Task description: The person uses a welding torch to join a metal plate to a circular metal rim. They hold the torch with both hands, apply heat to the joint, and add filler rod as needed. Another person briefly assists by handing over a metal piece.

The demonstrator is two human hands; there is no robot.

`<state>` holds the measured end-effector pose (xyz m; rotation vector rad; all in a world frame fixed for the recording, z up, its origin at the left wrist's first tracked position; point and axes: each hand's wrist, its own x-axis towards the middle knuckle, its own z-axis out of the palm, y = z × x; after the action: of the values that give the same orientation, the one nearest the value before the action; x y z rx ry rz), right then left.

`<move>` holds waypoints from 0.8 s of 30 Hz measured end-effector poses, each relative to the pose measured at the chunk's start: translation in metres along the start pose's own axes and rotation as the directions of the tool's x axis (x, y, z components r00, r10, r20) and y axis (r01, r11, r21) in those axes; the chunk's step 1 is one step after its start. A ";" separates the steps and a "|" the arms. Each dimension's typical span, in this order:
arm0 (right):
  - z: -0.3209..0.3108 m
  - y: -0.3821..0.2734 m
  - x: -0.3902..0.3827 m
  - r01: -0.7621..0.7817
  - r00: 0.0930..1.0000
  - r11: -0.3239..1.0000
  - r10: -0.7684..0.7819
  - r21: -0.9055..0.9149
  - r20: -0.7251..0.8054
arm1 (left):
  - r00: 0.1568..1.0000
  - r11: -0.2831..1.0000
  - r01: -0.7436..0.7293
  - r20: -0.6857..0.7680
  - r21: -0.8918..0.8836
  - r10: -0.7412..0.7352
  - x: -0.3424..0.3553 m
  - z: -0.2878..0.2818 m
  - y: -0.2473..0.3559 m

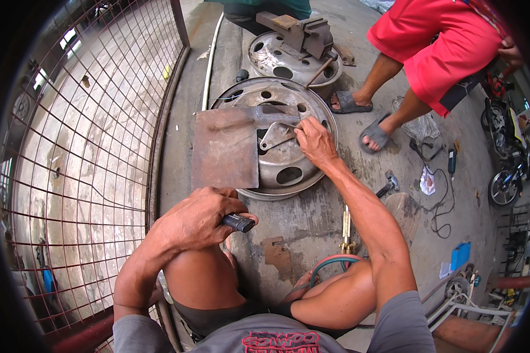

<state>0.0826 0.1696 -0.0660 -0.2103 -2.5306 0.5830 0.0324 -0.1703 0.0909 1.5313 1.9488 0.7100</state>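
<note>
My right hand (pixel 315 141) has its fingers closed on the edge of a small triangular metal bracket (pixel 278 134) with a hole at one corner. The bracket lies over a large steel wheel rim (pixel 312 106) in front of me. A flat, rusty steel plate (pixel 225 150) rests on the rim's left side and juts out past it. By my left knee, my left hand (pixel 203 216) is wrapped round a short black object (pixel 239 222), held apart from the plate. Most of that object is hidden in the palm, so its kind is unclear.
Beyond stands a second wheel rim (pixel 266 54) bearing a bench vise (pixel 306 36). A person in red shorts (pixel 436 50) stands at the right. A brass torch (pixel 347 229) with hoses (pixel 330 260) and a hammer (pixel 388 183) lie near my right leg. Wire mesh fencing (pixel 100 147) runs along the left.
</note>
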 end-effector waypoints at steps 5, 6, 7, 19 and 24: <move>0.002 0.001 0.001 -0.014 1.000 1.000 0.014 0.012 0.012 | 1.000 1.000 0.018 0.024 0.008 -0.019 0.001 -0.001 0.001; 0.003 0.002 0.001 -0.013 1.000 1.000 0.013 0.017 0.010 | 0.999 1.000 0.025 0.029 0.009 -0.025 0.002 -0.001 0.001; 0.002 0.003 0.001 -0.009 1.000 1.000 0.009 0.009 0.021 | 1.000 1.000 0.010 0.019 0.005 -0.010 0.002 0.000 -0.001; 0.038 0.056 -0.004 0.160 0.777 -0.554 -0.439 -0.817 0.450 | 1.000 1.000 -0.003 0.007 0.015 0.003 0.002 0.001 -0.001; 0.057 0.099 -0.020 -0.609 0.786 -0.191 -0.011 0.770 0.618 | 0.996 0.996 -0.084 0.014 0.022 0.084 0.004 0.001 0.000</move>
<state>0.0729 0.2324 -0.1629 -0.1314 -1.4181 2.8825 0.0323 -0.1661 0.0896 1.6356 1.8984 0.7126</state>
